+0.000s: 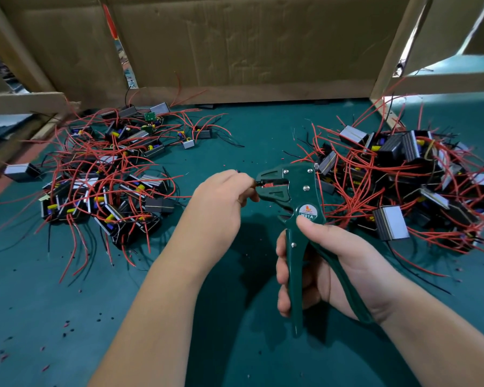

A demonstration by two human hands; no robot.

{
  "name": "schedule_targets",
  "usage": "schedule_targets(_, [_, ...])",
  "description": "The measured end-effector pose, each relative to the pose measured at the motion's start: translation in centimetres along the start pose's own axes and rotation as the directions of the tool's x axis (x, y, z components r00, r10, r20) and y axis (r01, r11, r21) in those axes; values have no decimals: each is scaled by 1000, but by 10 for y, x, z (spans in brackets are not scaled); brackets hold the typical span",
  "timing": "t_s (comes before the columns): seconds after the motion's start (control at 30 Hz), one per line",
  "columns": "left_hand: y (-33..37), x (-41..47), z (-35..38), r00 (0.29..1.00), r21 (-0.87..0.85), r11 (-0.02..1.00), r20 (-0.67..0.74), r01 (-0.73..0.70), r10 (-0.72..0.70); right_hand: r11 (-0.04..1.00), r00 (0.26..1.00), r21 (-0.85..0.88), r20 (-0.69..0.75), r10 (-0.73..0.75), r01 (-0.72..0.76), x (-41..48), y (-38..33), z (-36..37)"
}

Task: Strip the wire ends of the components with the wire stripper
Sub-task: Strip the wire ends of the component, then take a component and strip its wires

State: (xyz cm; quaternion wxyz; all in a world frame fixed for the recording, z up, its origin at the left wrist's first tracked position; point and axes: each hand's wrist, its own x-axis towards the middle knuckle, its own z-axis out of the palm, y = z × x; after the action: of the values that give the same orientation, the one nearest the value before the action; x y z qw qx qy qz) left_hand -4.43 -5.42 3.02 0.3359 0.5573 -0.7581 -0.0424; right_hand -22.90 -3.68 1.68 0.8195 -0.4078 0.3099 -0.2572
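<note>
My right hand [327, 263] grips the handles of a green wire stripper [296, 196], thumb on its round label. The stripper's jaws point left. My left hand [224, 191] pinches a red wire end right at the jaw opening; the wire and its component are mostly hidden under the hand. A heap of black components with red wires [106, 185] lies on the left of the green mat. Another heap of components [411, 185] lies on the right.
Green mat [67, 303] covers the table, dotted with small red and black insulation scraps at front left. Cardboard walls [235, 43] stand behind. A wooden frame [17, 104] borders the left, another the right rear.
</note>
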Motion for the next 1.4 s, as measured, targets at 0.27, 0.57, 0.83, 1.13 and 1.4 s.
schedule_targets(0.27, [-5,-4,3,993,-81,991,65,106,-101,998,981,-3,-183,-66,66,3,5,6])
schedule_targets(0.57, [-19,-6,12,938,-41,944,132,329,-321,930,925,233,-321,-203,285,9,-6,-7])
schedule_targets(0.83, [-7,0,16,914,-532,765,44,363,-403,970,998,242,50,-29,16,4,-2,-1])
schedule_targets(1.13, [-12,2,12,803,-491,775,-224,397,-553,880,886,124,-148,-440,458,7,-3,-6])
schedule_targets(1.4, [-27,-8,20,736,316,667,-222,675,-640,894,933,274,-174,-316,354,-4,-16,-12])
